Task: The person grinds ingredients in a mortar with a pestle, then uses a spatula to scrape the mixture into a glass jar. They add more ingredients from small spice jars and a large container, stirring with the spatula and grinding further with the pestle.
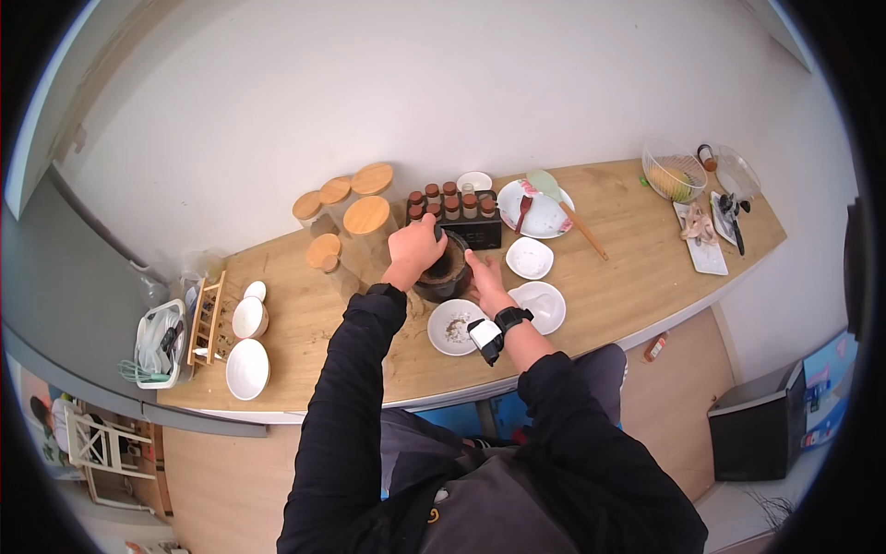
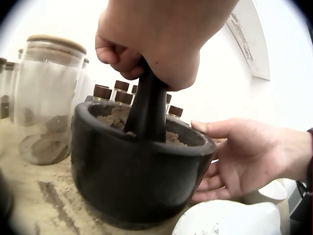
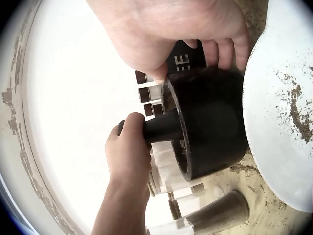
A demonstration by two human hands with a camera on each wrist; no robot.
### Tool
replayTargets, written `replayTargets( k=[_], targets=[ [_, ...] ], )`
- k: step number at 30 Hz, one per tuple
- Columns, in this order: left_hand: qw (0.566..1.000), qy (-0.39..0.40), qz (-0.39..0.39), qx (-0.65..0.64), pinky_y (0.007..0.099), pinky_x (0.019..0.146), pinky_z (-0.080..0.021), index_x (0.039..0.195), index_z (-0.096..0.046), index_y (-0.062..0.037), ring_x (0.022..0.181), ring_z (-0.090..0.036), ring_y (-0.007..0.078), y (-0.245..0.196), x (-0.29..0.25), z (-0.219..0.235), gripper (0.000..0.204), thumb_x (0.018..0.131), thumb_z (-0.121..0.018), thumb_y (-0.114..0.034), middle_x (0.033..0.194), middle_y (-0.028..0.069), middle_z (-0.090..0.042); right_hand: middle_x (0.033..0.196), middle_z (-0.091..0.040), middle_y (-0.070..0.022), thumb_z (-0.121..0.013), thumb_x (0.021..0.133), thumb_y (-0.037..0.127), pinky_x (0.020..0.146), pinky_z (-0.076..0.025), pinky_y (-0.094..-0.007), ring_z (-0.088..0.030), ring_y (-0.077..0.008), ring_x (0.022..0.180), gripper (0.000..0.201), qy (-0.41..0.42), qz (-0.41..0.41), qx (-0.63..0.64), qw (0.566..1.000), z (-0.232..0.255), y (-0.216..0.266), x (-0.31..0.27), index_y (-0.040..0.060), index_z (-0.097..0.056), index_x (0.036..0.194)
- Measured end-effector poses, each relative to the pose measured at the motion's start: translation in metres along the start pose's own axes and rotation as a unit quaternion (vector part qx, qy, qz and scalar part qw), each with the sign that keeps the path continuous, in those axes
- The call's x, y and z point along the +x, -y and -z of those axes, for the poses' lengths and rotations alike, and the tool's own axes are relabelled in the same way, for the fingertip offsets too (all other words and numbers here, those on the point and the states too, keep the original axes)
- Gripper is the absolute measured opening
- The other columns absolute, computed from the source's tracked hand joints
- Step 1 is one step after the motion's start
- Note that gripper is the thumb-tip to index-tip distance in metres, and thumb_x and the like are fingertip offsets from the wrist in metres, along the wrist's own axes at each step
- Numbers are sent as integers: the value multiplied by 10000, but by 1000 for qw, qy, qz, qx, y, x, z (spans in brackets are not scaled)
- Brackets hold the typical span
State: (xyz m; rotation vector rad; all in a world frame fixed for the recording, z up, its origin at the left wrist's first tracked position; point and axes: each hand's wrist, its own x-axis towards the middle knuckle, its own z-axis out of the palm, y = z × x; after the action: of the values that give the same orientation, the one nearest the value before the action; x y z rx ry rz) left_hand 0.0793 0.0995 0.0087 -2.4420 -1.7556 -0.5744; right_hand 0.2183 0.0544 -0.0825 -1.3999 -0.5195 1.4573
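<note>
A black stone mortar stands on the wooden counter with crumbly brown matter inside. My left hand grips the top of a dark pestle, whose lower end goes down into the mortar at a slant. On the mortar's right side is my right hand, thumb at the rim and fingers round the outer wall. Right in front of the mortar sits a white bowl with brown and white bits in it.
Behind the mortar stands a black rack of brown-capped spice jars. Wood-lidded glass jars crowd its left. White bowls and a floral plate with a spatula lie to the right. Brown powder is spilled on the counter.
</note>
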Motion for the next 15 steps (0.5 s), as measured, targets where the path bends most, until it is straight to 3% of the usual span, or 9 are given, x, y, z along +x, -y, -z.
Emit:
replayTargets(
  k=[6, 10, 15],
  targets=[
    [997, -9, 81, 0, 427, 604, -510, 944, -548, -87, 737, -662, 306, 4, -11, 4, 314, 829, -562, -379, 802, 136, -670, 1391, -376, -166, -652, 803, 518, 1020, -277, -535, -391, -322, 1263, 986, -3, 4, -4, 1000, 0, -2, 3, 113, -62, 1481],
    [999, 48, 15, 17, 428, 606, -511, 937, -542, -83, 731, -660, 309, -1, -11, 9, 317, 834, -553, -383, 795, 138, -668, 1398, -374, -162, -648, 807, 517, 1022, -271, -535, -398, -315, 1263, 987, -4, 3, -1, 1000, 0, -2, 2, 112, -54, 1482],
    [999, -8, -38, 29, 432, 589, -509, 925, -537, -90, 698, -659, 307, -7, -7, 1, 317, 814, -587, -383, 774, 134, -648, 1412, -362, -160, -643, 812, 515, 1025, -263, -534, -393, -314, 1273, 981, 1, 3, 0, 1000, 0, 0, -1, 108, -54, 1481]
  ],
)
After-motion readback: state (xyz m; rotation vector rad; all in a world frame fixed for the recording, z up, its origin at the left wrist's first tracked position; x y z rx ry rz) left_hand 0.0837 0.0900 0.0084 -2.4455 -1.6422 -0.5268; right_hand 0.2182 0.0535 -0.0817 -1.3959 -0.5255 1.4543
